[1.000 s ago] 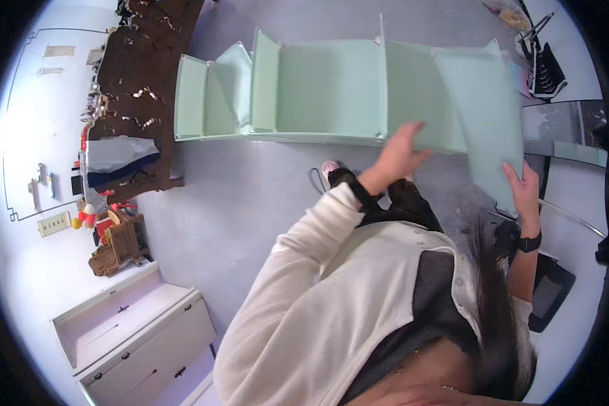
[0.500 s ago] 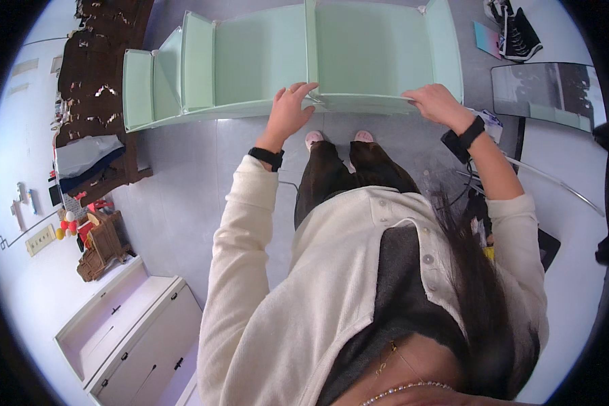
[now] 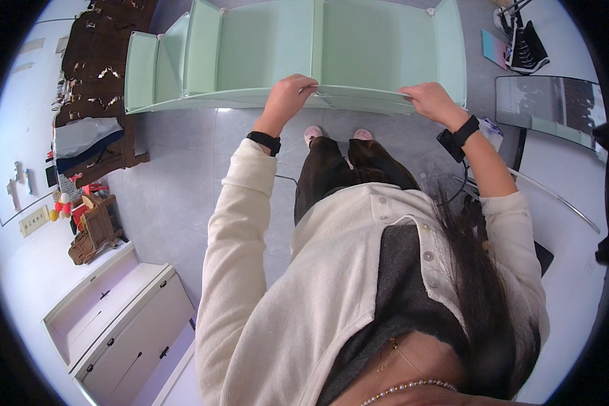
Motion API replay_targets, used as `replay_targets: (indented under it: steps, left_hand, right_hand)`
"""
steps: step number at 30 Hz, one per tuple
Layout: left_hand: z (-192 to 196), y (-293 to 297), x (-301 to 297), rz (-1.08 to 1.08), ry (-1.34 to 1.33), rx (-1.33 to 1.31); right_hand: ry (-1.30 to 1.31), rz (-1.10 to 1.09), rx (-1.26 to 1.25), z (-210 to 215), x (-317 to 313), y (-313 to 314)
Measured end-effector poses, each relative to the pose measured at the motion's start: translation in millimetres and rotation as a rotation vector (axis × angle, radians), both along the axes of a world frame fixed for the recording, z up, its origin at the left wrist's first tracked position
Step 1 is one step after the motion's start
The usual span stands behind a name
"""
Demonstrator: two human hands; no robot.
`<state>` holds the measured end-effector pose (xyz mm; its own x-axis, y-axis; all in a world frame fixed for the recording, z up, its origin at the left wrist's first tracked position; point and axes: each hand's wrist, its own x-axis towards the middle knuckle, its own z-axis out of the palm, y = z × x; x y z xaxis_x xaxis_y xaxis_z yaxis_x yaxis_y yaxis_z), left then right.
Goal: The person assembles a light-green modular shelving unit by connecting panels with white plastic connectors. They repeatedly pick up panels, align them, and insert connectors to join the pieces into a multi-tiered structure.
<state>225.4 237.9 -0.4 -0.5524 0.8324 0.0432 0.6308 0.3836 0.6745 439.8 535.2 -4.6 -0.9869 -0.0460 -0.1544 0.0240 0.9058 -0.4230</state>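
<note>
A pale green shelf unit with several open compartments lies on the grey floor in front of me. My left hand grips the near edge panel just left of the middle divider. My right hand holds the same near edge farther right, fingers curled over it. Both wrists wear black bands. My cream sleeves and dark trousers fill the middle of the view, with pink slippers just below the shelf edge.
A dark brown carved cabinet with folded cloth stands at the left. White drawer unit at lower left, small wooden toy and coloured figures beside it. Black shoes and a dark glass desk at the right.
The view has swung so the shelf sits centred. My left hand slid left along the near edge and my right hand came up from the right side panel onto that edge.
</note>
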Motion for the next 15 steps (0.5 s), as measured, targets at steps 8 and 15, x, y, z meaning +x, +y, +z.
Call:
replay_targets:
  steps: [8, 15]
  left_hand:
    - [-4.6, 3.3, -0.6, -0.021, 0.075, -0.020]
    - [11.2, 14.1, 6.4, 0.009, 0.106, -0.177]
  right_hand:
    - [0.018, -0.003, -0.014, -8.0, 1.7, -0.7]
    - [0.078, 0.032, 0.004, -13.7, 0.5, 0.6]
